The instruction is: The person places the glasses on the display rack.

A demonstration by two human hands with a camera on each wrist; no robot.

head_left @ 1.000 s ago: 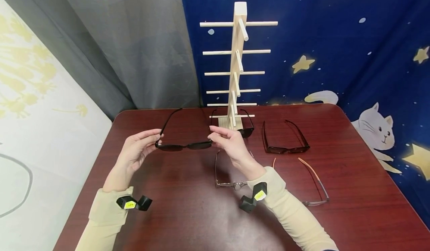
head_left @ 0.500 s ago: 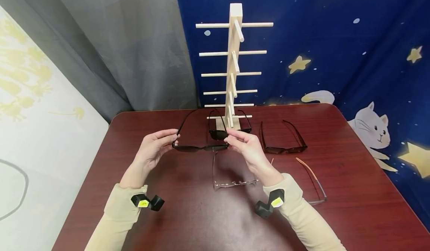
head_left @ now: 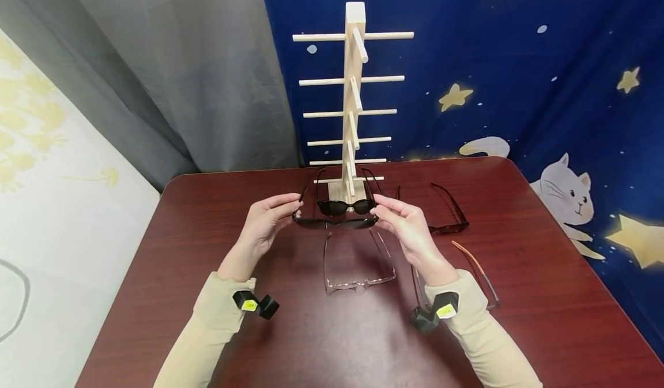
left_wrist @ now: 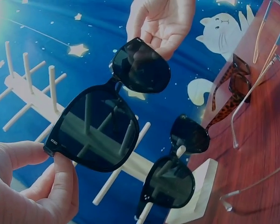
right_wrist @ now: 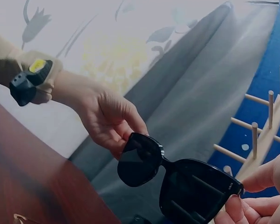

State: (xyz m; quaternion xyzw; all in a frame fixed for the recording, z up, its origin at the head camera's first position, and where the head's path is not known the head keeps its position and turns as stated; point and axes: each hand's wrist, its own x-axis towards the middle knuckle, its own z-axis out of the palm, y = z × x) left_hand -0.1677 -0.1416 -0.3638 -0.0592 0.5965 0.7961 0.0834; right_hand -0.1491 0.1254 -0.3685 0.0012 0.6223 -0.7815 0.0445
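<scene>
Black sunglasses are pinched at both ends by the left hand and right hand. They are held above the bench, just before the wooden rack.

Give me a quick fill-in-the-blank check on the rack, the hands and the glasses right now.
1. Both hands hold the black sunglasses by the ____ ends of the frame.
2. One pair already hangs on the ____ rung of the wooden rack.
3. The clear glasses lie on the ____.
4. The left hand and right hand hold the sunglasses in ____ of the rack.

Missing words: outer; lowest; table; front
</scene>
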